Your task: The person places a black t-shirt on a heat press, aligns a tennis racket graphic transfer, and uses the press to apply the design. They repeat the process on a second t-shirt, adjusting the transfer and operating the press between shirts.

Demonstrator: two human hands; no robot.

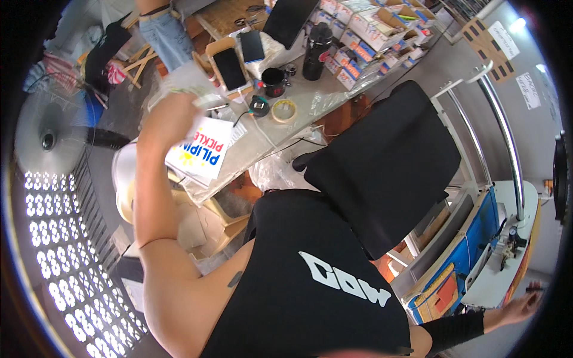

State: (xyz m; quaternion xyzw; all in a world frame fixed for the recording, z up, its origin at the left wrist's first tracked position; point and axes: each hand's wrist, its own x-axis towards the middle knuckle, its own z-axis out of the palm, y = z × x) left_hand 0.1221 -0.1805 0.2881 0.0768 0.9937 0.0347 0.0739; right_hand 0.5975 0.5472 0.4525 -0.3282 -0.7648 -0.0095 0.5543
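My left hand (pixel 179 113) is raised over the table's left end, smeared by motion. Its fingers close on a whitish, see-through sheet (pixel 190 83) with faint print. Just below it lies a stack of white printed sheets (pixel 203 156) with blue, red and yellow lettering. Far off to the right, my right hand (pixel 520 308) reaches out at the picture's rim, a black sleeve (pixel 456 332) on its forearm. Its fingers curl by a small dark part; what they hold is too small to make out. A black cloth (pixel 391 167) lies spread across the flat board in front of me.
On the table (pixel 250 146) are a tape roll (pixel 284 111), a tape measure (pixel 259 106), a black mug (pixel 273 82), a black bottle (pixel 317 52), phones and stacked boxes (pixel 373 36). A fan (pixel 49 140) stands left. Metal rails (pixel 504 131) rise right. Someone in jeans (pixel 164 42) stands behind.
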